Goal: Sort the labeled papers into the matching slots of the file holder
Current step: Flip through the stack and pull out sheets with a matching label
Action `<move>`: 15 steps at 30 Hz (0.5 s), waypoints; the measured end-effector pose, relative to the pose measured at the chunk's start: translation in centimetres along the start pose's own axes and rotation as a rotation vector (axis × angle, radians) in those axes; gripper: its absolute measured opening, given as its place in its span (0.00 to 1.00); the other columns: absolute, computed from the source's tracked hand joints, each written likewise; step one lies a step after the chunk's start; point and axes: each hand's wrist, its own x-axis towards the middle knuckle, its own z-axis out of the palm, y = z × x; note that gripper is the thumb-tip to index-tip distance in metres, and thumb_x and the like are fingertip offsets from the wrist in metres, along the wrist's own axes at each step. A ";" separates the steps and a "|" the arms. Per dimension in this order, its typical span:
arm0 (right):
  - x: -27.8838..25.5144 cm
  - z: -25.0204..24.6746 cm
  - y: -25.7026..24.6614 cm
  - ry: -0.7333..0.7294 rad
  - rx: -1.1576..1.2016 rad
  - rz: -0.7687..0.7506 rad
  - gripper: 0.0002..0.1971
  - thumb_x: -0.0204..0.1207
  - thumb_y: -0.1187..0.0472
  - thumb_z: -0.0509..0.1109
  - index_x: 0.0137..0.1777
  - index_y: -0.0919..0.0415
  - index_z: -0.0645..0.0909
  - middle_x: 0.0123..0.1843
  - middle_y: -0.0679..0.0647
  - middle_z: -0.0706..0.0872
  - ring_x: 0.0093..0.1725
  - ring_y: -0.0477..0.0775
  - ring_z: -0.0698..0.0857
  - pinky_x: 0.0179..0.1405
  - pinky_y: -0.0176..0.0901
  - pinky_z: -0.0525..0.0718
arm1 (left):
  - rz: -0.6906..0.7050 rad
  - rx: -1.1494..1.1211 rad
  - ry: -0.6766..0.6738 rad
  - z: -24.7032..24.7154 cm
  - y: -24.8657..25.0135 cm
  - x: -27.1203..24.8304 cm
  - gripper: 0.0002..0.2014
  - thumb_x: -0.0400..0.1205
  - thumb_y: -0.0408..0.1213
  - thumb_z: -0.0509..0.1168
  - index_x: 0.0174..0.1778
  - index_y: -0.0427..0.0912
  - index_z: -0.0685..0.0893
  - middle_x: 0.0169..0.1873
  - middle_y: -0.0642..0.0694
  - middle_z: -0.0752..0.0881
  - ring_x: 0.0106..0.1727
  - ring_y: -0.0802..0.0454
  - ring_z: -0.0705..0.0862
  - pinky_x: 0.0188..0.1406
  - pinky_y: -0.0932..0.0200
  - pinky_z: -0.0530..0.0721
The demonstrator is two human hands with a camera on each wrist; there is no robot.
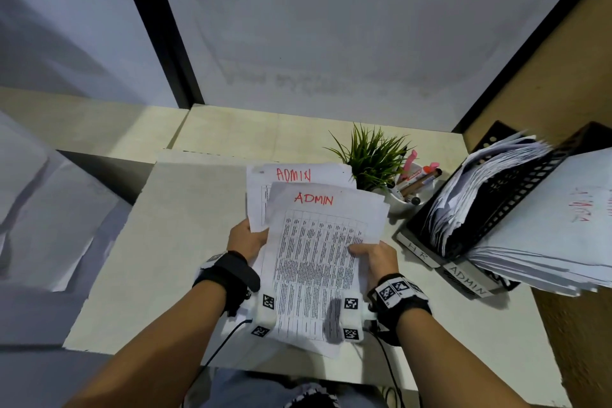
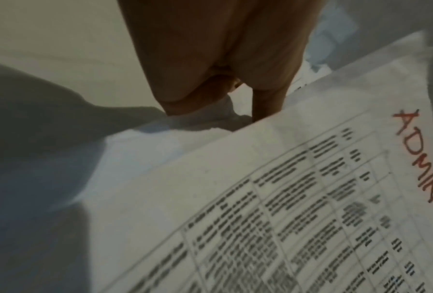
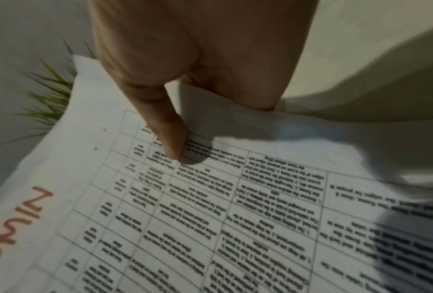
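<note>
Held above the pale desk [image 1: 172,242] in both hands: front sheet [image 1: 318,262], white, printed with a ruled table of small blurred text, headed "ADMIN" in red handwriting. Left hand [image 1: 246,242] clamped on the left edges, thumb on top, fingers underneath and out of sight; seen close in the left wrist view [image 2: 210,59] with the rear sheet's edge against it. Right hand [image 1: 374,258] pinching the front sheet at its right edge, thumb [image 3: 170,138] pressed flat on the printed table, remaining fingers beneath the paper. Rear sheet [image 1: 298,175], also headed "ADMIN" in red, lying behind the front sheet and showing above and to the left of it. To the right on the desk: black perforated file holder [image 1: 516,195], tilted, with white slot labels along its near edge reading "HR" [image 1: 418,250] and "ADMIN" [image 1: 468,280]; thick bundles of white paper [image 1: 473,182] standing in the HR slot, a further stack [image 1: 546,242] in the ADMIN slot, topmost sheet bearing red writing too blurred to read. Between held sheets and file holder: small green potted plant [image 1: 371,156], partly hidden by the sheets' upper right corners, and just beside it a white cup [image 1: 402,200] of markers and pens. Black wrist straps with square coded tags on both forearms.
</note>
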 end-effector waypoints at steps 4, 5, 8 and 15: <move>0.3 -1.2 -0.1 0.033 -0.060 0.004 0.13 0.44 0.74 0.79 0.31 0.63 0.86 0.40 0.62 0.88 0.41 0.60 0.84 0.51 0.55 0.83 | -0.012 -0.064 0.096 -0.8 0.0 0.7 0.07 0.75 0.33 0.73 0.45 0.35 0.85 0.47 0.38 0.87 0.52 0.41 0.85 0.60 0.45 0.82; 0.5 -1.5 0.0 0.013 -0.108 0.046 0.14 0.46 0.71 0.79 0.34 0.62 0.86 0.43 0.61 0.87 0.44 0.59 0.84 0.54 0.56 0.81 | -0.003 -0.025 0.129 -1.2 0.3 0.8 0.09 0.77 0.34 0.71 0.48 0.33 0.84 0.47 0.40 0.87 0.51 0.42 0.85 0.60 0.46 0.82; 0.8 -2.9 -0.2 0.053 -0.067 0.074 0.06 0.60 0.69 0.71 0.32 0.60 0.88 0.40 0.56 0.90 0.50 0.62 0.83 0.56 0.53 0.79 | 0.025 0.038 0.171 -2.1 0.9 0.8 0.10 0.80 0.33 0.67 0.53 0.31 0.83 0.47 0.42 0.85 0.49 0.46 0.83 0.53 0.55 0.81; 1.2 -3.6 0.4 0.054 0.073 -0.062 0.17 0.62 0.74 0.61 0.16 0.61 0.81 0.27 0.57 0.88 0.37 0.59 0.84 0.43 0.47 0.81 | 0.002 0.057 0.096 -1.8 1.0 0.8 0.17 0.80 0.23 0.62 0.28 0.41 0.67 0.28 0.42 0.70 0.33 0.48 0.68 0.36 0.58 0.66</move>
